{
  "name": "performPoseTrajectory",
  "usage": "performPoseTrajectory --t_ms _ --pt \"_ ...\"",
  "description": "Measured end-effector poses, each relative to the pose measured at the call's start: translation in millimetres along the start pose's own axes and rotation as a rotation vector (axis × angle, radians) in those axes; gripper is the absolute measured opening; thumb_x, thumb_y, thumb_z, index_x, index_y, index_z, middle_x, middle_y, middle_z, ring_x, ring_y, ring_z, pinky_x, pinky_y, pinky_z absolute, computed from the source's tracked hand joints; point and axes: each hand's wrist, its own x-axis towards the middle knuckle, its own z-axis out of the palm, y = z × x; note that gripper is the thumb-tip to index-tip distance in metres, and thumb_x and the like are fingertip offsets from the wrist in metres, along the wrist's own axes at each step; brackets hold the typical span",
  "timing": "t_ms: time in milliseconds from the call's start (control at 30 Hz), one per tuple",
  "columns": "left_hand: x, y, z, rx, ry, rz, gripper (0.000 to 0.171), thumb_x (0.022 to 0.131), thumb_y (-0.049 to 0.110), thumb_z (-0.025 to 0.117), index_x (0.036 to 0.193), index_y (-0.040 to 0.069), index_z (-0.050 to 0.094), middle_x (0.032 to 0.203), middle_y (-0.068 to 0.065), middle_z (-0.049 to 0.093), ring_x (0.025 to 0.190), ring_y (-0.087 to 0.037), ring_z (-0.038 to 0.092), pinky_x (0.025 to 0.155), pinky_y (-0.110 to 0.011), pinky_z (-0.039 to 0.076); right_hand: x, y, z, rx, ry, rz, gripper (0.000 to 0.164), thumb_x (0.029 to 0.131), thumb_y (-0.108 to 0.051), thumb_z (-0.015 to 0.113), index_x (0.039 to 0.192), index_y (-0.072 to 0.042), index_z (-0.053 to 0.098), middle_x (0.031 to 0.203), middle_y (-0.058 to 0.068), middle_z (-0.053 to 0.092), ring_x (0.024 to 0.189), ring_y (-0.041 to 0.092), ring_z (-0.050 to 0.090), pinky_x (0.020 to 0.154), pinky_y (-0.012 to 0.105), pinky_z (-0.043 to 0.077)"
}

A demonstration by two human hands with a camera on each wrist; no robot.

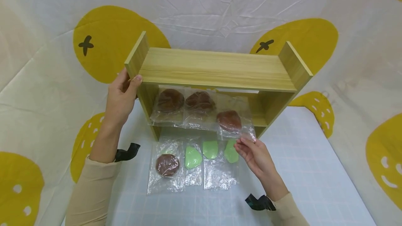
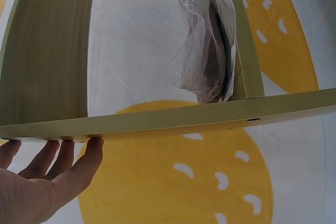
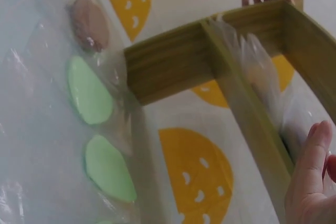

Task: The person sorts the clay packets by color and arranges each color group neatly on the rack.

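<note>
Nearest us, our right hand [image 1: 253, 154] pinches the bagged brown cake [image 1: 229, 120] lying just ahead on the wooden shelf [image 1: 216, 69], whose left end our left hand [image 1: 120, 95] grips.

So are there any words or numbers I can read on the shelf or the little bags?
None: no words, numbers or brand marks can be read.
Wooden shelf: plain wood grain.
Clear bags: no print shows on them.
Yellow shapes on the cloth: only cross marks and white dots, not letters.
</note>
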Motion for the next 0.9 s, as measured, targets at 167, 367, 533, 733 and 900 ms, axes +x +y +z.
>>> performPoseTrajectory --t_ms 167,367,533,733,900 --pt "0.0 0.0 1.1 0.004 -0.012 -0.002 0.043 0.102 0.024 0.061 0.144 0.02 0.056 0.134 -0.01 0.057 0.107 -0.027 0.059 0.08 -0.025 0.055 11 -2 2 -0.001 0.016 0.001 0.016 0.103 -0.001 0.053 0.103 -0.001 0.069 0.097 0.012 0.069 0.088 0.021 0.071 0.085 0.031 0.056" --pt "0.0 1.0 2.5 0.041 -0.018 -0.014 0.044 0.102 0.025 0.06 0.145 0.024 0.054 0.136 -0.009 0.056 0.112 -0.027 0.058 0.085 -0.029 0.055 22 -4 4 0.022 0.037 0.004 0.015 0.102 -0.001 0.055 0.101 -0.002 0.07 0.094 0.012 0.07 0.085 0.019 0.071 0.083 0.03 0.056" --pt "0.3 1.2 2.5 0.047 -0.018 -0.015 0.044 0.102 0.026 0.06 0.145 0.025 0.054 0.136 -0.009 0.056 0.112 -0.027 0.058 0.084 -0.028 0.055 25 -3 3 0.046 0.038 0.008 0.016 0.102 0.0 0.054 0.1 -0.002 0.07 0.094 0.012 0.07 0.084 0.02 0.071 0.082 0.03 0.057" --pt "0.0 1.3 1.3 0.035 -0.015 -0.012 0.044 0.102 0.026 0.06 0.146 0.024 0.054 0.136 -0.009 0.056 0.11 -0.026 0.059 0.081 -0.025 0.055 25 -3 2 0.017 0.032 0.027 0.017 0.103 -0.003 0.055 0.1 -0.004 0.072 0.094 0.011 0.071 0.08 0.021 0.071 0.079 0.032 0.058" --pt "-1.4 1.9 0.1 0.039 -0.013 -0.019 0.045 0.102 0.026 0.06 0.146 0.025 0.053 0.138 -0.009 0.055 0.112 -0.027 0.058 0.082 -0.025 0.055 21 -2 1 -0.031 -0.004 0.035 0.016 0.103 -0.006 0.055 0.104 -0.004 0.071 0.095 0.011 0.069 0.08 0.022 0.071 0.079 0.033 0.058"
